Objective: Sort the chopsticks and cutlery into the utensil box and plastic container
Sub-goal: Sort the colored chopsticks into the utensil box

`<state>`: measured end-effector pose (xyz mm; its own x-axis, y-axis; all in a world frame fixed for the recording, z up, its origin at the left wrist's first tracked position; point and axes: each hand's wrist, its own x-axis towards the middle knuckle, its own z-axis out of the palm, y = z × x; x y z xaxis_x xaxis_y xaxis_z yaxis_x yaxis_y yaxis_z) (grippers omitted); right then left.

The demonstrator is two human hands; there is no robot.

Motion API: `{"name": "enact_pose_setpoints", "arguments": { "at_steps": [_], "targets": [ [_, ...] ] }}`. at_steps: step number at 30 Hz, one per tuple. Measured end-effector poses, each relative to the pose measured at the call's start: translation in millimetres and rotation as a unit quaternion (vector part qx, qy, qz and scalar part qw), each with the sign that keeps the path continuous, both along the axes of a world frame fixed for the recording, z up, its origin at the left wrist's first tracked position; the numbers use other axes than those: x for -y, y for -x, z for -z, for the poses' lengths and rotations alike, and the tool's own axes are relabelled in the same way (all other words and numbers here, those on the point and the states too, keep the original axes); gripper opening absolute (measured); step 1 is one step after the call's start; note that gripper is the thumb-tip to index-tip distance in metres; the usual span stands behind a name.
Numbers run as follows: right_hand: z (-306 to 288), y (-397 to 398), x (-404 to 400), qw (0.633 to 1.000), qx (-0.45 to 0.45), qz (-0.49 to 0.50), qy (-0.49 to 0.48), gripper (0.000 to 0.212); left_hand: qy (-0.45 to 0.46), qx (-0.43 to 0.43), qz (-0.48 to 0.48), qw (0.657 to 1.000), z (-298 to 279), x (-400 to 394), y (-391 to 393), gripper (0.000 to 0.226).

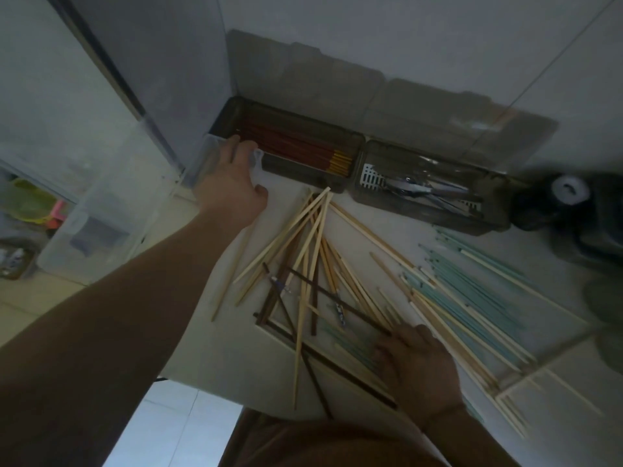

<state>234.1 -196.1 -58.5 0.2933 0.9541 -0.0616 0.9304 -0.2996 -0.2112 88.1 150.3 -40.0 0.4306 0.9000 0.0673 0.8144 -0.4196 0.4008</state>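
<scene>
A dark translucent utensil box (350, 156) stands against the wall with its lid up, and red chopsticks with yellow tips (296, 148) lie inside. To its right a second box (492, 217) holds metal cutlery (418, 190). My left hand (234, 183) reaches to the left end of the chopstick box, fingers extended onto its rim. On the white counter lies a loose pile of pale wooden chopsticks (313, 237), dark brown ones (279, 305) and teal ones (472, 298). My right hand (418, 369) rests on the pile's near edge, fingers curled over some sticks; exactly which ones I cannot tell.
A clear plastic container (101, 210) stands lower down at the left, beyond the counter edge. A dark appliance with a white knob (569, 190) sits at the right. The tiled wall (404, 35) rises behind the boxes.
</scene>
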Motion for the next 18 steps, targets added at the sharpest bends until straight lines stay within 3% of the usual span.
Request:
{"name": "enact_pose_setpoints", "arguments": {
  "at_steps": [5,9,13,18],
  "targets": [
    [-3,7,-3,0.996,0.085,-0.010,0.007,0.005,0.002,-0.001,-0.004,1.000,0,-1,-1,0.066],
    [-2,11,-2,0.994,0.106,-0.021,0.025,0.014,-0.008,-0.002,-0.002,1.000,3,-1,0,0.068],
    [-6,12,-6,0.993,0.104,-0.014,0.055,0.006,-0.009,0.003,0.002,1.000,5,-2,1,0.069],
    [-21,11,-11,0.991,0.077,-0.010,0.107,0.028,-0.010,-0.002,-0.001,1.000,6,-4,1,0.069]
  ]
}}
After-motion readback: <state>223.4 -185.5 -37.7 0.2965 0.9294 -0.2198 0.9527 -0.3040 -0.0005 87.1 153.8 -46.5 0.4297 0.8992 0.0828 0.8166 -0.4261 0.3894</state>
